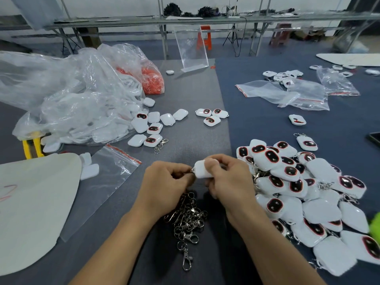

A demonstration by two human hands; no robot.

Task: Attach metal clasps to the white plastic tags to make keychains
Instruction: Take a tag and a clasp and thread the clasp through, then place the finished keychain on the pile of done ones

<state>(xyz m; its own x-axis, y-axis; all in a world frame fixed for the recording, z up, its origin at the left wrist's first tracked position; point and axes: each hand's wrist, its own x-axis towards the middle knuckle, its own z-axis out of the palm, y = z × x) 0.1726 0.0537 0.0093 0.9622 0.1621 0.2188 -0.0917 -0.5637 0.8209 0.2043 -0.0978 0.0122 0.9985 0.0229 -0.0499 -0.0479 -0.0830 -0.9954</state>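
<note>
Two bare forearms come in from the bottom edge, and a tangled pile of clasps [189,219] lies between them on the grey table [195,95]. At centre frame the right hand [228,179] curls round a white tag [202,169]. The left hand [164,179] pinches a metal clasp [190,172] against the tag's left end. A heap of tags [298,192] fills the lower right. Loose tags [156,124] spill from a clear plastic bag [72,95] at upper left.

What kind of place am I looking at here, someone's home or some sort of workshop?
Most likely a small assembly workshop, not a home. A big pile of white tags lies beside a heap of loose metal clasps, bulk plastic bags hold more parts, and long metal-framed workbenches stand behind.
</note>
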